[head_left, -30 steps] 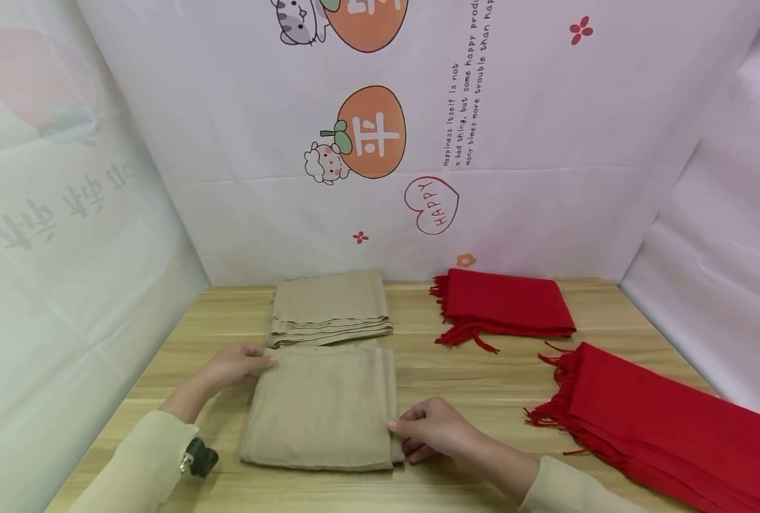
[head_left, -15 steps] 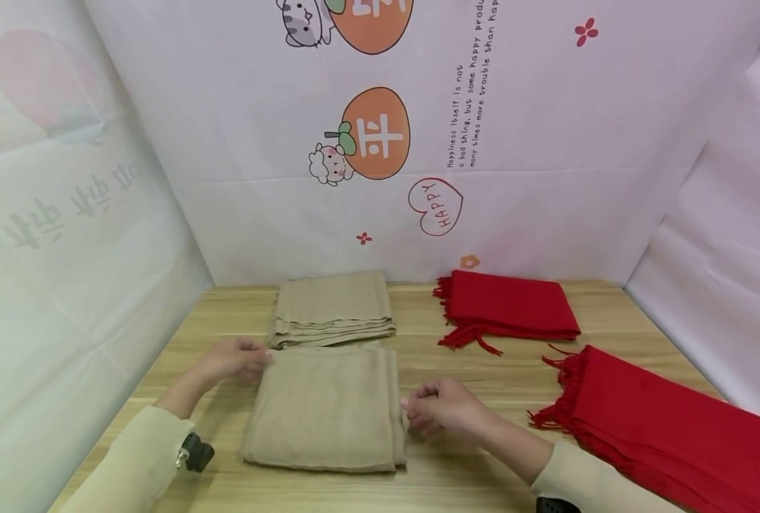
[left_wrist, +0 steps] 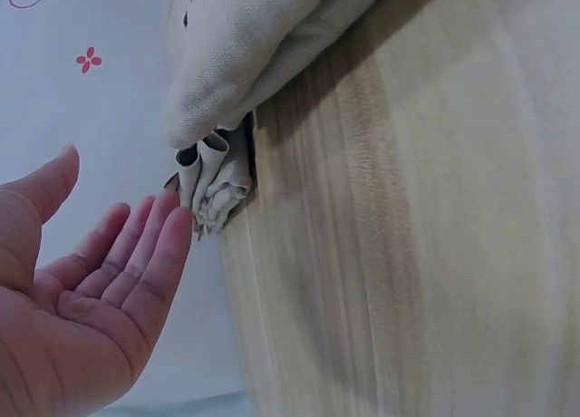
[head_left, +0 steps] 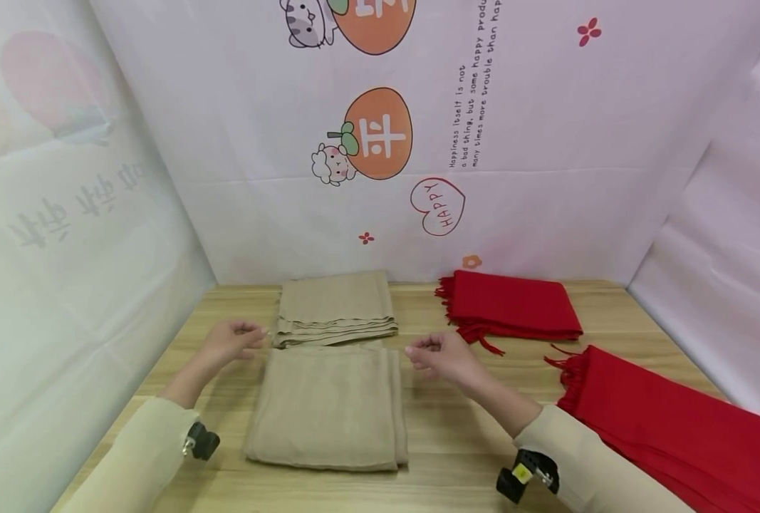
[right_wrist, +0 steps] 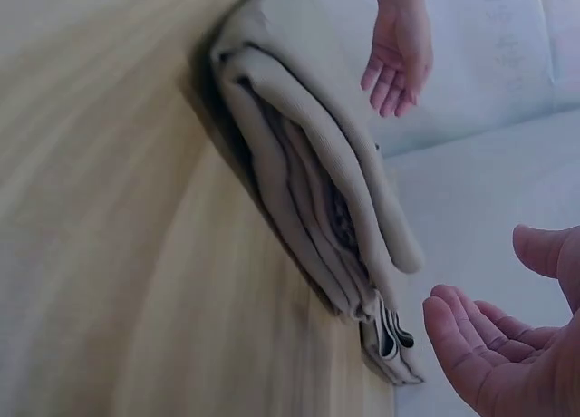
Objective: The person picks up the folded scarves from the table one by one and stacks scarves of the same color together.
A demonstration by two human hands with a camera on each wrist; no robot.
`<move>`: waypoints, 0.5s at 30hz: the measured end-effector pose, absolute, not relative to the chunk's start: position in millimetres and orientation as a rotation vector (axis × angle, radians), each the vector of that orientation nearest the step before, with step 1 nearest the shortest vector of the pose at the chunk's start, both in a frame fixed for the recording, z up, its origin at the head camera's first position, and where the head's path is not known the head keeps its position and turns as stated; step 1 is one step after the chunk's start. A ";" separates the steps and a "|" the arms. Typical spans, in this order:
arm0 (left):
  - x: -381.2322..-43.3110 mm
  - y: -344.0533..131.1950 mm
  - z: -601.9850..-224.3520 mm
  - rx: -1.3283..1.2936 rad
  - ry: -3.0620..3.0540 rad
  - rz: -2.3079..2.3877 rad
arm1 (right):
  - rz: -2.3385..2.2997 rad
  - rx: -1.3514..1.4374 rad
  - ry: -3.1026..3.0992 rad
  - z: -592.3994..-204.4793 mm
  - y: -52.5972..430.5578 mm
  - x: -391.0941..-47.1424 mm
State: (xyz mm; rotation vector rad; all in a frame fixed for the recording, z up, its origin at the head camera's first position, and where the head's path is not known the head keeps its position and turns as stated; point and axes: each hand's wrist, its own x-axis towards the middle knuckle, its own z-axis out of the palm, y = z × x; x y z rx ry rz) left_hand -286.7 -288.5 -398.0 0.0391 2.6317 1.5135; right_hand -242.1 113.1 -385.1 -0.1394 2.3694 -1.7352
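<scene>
A folded beige cloth (head_left: 328, 406) lies flat on the wooden table, its layered edges showing in the right wrist view. Just behind it sits a second folded beige cloth (head_left: 335, 299) with its stacked edges toward the front. My left hand (head_left: 228, 342) is held off to the left of the two cloths, fingers relaxed and holding nothing; in the left wrist view the thumb stands well apart from the fingers (left_wrist: 136, 272). On the other side, my right hand (head_left: 442, 356) hovers near the front cloth's back right corner, also with nothing in it and fingers loosely bent.
A folded red fringed scarf (head_left: 511, 303) lies at the back right. Another red fringed scarf (head_left: 668, 420), longer, extends past the right edge of the view. White printed sheeting (head_left: 258, 214) walls the table (head_left: 456, 456) at the back and both sides.
Both hands have come off the front beige cloth. The right hand has moved away from its right edge toward the back; the left has shifted slightly back and up. The cloths stay put.
</scene>
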 end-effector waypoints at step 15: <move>-312.3 -282.7 -405.7 -0.046 2.740 1.474 | -1.619 -0.046 2.521 -399.0 93.8 -308.1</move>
